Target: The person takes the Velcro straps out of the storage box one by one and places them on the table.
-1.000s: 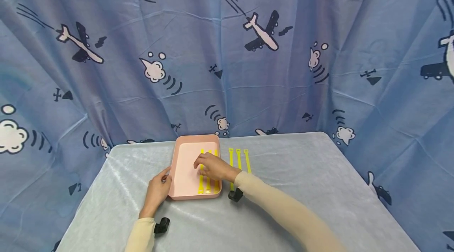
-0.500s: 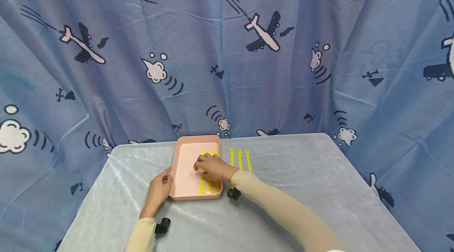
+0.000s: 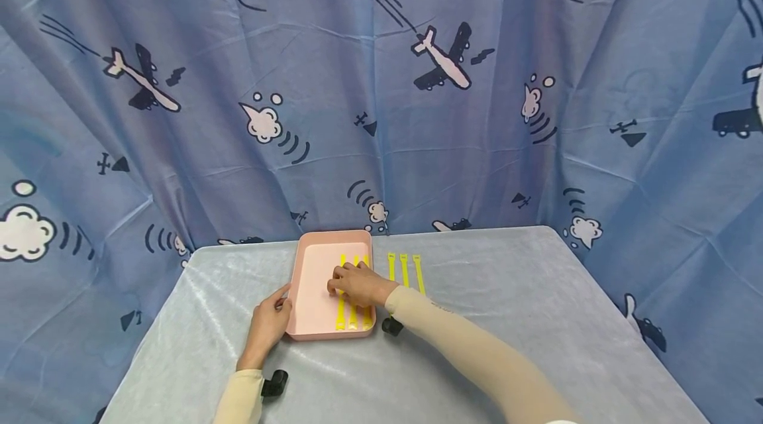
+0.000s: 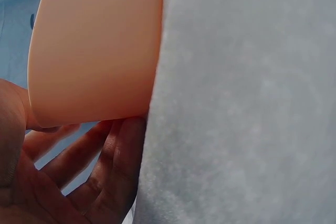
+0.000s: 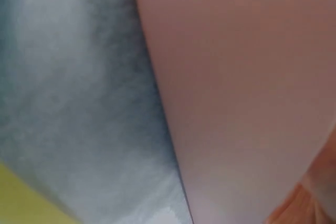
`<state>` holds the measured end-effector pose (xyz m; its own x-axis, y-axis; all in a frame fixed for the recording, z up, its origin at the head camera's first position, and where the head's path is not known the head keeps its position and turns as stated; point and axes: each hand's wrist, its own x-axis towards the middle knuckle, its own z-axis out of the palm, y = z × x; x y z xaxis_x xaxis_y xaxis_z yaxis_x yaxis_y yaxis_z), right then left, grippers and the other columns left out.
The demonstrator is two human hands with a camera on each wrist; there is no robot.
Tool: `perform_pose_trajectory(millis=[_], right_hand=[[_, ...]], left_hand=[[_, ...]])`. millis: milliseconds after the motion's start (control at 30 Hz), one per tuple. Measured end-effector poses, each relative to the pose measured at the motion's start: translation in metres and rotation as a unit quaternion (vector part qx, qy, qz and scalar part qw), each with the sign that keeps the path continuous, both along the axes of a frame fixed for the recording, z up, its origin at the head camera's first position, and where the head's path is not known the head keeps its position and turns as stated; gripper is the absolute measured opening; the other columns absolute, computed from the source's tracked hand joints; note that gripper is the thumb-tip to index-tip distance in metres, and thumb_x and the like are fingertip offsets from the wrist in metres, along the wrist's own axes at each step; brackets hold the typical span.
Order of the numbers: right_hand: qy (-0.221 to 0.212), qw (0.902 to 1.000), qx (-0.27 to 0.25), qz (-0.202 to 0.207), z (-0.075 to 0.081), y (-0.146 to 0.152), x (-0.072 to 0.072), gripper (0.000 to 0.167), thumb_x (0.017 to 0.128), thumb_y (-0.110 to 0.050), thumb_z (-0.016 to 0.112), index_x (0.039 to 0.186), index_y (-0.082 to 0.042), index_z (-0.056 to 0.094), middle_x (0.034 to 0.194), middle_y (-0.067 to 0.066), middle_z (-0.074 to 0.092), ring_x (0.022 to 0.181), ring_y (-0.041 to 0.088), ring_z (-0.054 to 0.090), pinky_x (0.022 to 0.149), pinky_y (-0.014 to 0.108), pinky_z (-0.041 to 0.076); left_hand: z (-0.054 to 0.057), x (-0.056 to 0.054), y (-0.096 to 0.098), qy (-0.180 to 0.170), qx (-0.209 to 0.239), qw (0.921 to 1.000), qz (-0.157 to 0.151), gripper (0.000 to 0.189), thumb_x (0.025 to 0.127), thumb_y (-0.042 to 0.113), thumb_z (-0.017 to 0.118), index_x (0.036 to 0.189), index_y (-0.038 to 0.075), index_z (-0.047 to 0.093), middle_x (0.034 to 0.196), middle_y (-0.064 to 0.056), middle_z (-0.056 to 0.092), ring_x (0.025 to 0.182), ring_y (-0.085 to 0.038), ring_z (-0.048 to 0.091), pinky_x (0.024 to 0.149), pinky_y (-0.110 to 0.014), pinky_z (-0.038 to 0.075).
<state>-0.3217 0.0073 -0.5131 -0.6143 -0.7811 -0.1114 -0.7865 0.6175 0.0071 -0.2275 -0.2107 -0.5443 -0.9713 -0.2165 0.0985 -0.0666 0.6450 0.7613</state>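
Note:
A pink tray (image 3: pixel 310 291) stands on the table in the head view. Three narrow yellow straps lie lengthwise in its right half, the leftmost strap (image 3: pixel 340 319) partly under my right hand (image 3: pixel 360 285). That hand reaches over the right rim, its fingers bent down at this strap; whether they pinch it is hidden. My left hand (image 3: pixel 268 324) touches the tray's left side with loosely extended fingers (image 4: pixel 126 150), as the left wrist view shows from close up. Only the tray's outer wall (image 5: pixel 236 77) and a bit of the hand show in the right wrist view.
Right of the tray, three more yellow straps with slotted heads lie side by side, among them the rightmost strap (image 3: pixel 419 273); my right forearm covers their lower ends. A pale grey cloth covers the table (image 3: pixel 512 291). Behind it hangs a blue patterned curtain (image 3: pixel 334 146).
The right hand's fingers have drawn in and bent lower over the leftmost strap in the tray. The left hand stays at the tray's side. The view has shifted slightly.

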Motion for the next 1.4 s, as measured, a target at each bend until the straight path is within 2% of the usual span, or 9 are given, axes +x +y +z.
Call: perform_pose_trajectory(millis=[200,400,500,633,833,1067,1300,1400], right_hand=[[0.013,0.9998,0.011,0.006,-0.002,-0.003,-0.002,0.02,0.097,-0.024,0.061,0.112,-0.037,0.061,0.121,-0.011,0.053,0.11,0.012,0.048,0.092,0.037,0.041],[0.037,0.9984,0.019,0.037,-0.005,-0.003,-0.004,0.017,0.095,-0.023,0.063,0.107,-0.036,0.062,0.118,-0.009,0.054,0.105,0.013,0.05,0.083,0.032,0.039],[0.046,0.9973,0.012,0.055,-0.007,-0.002,-0.005,0.018,0.094,-0.021,0.065,0.105,-0.035,0.063,0.116,-0.009,0.055,0.103,0.013,0.051,0.08,0.031,0.038],[0.043,0.9972,0.001,0.062,-0.007,0.001,-0.006,0.017,0.094,-0.023,0.065,0.107,-0.034,0.064,0.117,-0.009,0.056,0.104,0.013,0.052,0.082,0.031,0.04],[0.028,0.9982,-0.009,0.052,-0.005,0.004,-0.008,0.019,0.096,-0.023,0.063,0.111,-0.035,0.063,0.119,-0.009,0.055,0.108,0.013,0.052,0.091,0.036,0.041],[0.012,0.9987,-0.004,0.048,-0.003,0.004,-0.009,0.019,0.095,-0.023,0.065,0.111,-0.035,0.065,0.122,-0.009,0.054,0.109,0.013,0.052,0.085,0.032,0.039],[0.021,0.9986,0.004,0.048,-0.003,0.003,-0.011,0.019,0.094,-0.019,0.065,0.106,-0.033,0.064,0.118,-0.009,0.055,0.106,0.013,0.05,0.088,0.035,0.041],[0.031,0.9979,0.005,0.056,-0.003,0.001,-0.011,0.016,0.094,-0.019,0.065,0.102,-0.032,0.063,0.116,-0.009,0.055,0.105,0.013,0.051,0.088,0.036,0.041]], left_hand=[[-0.002,-0.001,0.0,-0.003,0.001,1.0,0.001,0.043,0.097,0.016,0.053,0.14,0.008,0.056,0.116,-0.022,0.07,0.099,-0.03,0.07,0.088,-0.05,0.052],[-0.001,-0.001,0.0,-0.002,-0.005,1.0,0.005,0.043,0.096,0.016,0.052,0.139,0.008,0.057,0.115,-0.022,0.071,0.094,-0.027,0.07,0.086,-0.05,0.052],[-0.001,-0.001,0.0,-0.002,-0.003,1.0,0.004,0.043,0.097,0.015,0.052,0.139,0.009,0.057,0.115,-0.021,0.071,0.086,-0.023,0.069,0.083,-0.047,0.053],[-0.002,-0.001,0.0,-0.004,-0.001,1.0,0.002,0.043,0.097,0.015,0.053,0.139,0.009,0.057,0.115,-0.021,0.071,0.08,-0.018,0.066,0.08,-0.044,0.053],[-0.002,-0.001,0.0,-0.005,0.0,1.0,0.004,0.043,0.097,0.016,0.052,0.139,0.009,0.057,0.115,-0.021,0.071,0.087,-0.022,0.068,0.084,-0.048,0.052],[-0.004,0.0,0.0,-0.006,0.001,1.0,0.002,0.043,0.097,0.016,0.053,0.139,0.01,0.057,0.115,-0.02,0.071,0.093,-0.025,0.069,0.087,-0.05,0.052],[-0.002,-0.001,0.0,0.0,-0.006,1.0,0.002,0.043,0.097,0.015,0.053,0.138,0.009,0.058,0.113,-0.021,0.071,0.072,-0.014,0.061,0.076,-0.041,0.052],[-0.001,-0.001,0.0,-0.003,-0.003,1.0,0.003,0.043,0.097,0.015,0.052,0.139,0.009,0.057,0.114,-0.021,0.071,0.07,-0.013,0.059,0.076,-0.04,0.051]])
